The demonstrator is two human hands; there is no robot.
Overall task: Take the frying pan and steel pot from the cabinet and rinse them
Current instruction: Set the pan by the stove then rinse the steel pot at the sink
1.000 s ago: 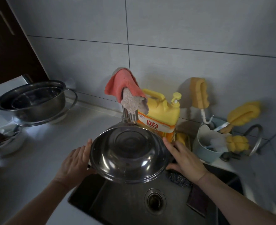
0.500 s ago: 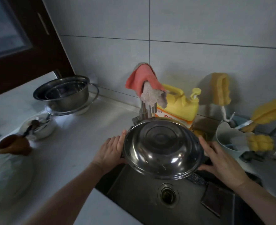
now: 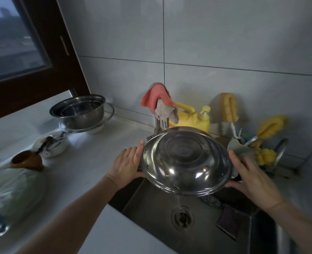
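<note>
Spanning the near and left of the scene: pale white countertop (image 3: 89, 158), dim light, large grey wall tiles (image 3: 225, 43) behind, dark brown window frame (image 3: 47, 57) at far left. Sunk into the counter at near right: dark metal sink (image 3: 151, 213) with round drain (image 3: 182, 216). Held over that sink, tipped so its mouth faces the camera and its lower rim points down at the drain: round shiny stainless steel pot (image 3: 186, 160). No clear long axis, being round; thin stream of water running off the low edge. Looks polished, with concentric rings on its base, bright reflections, rivets near the rim. Gripped at the left rim by left hand (image 3: 128, 165), fingers curled behind; gripped likewise at the right by right hand (image 3: 250, 177). Far left on the counter: 1 stack of steel bowls (image 3: 78, 111). Behind the pot: yellow detergent jug (image 3: 193, 119), pink cloth (image 3: 158, 97) draped on the tap.
</note>
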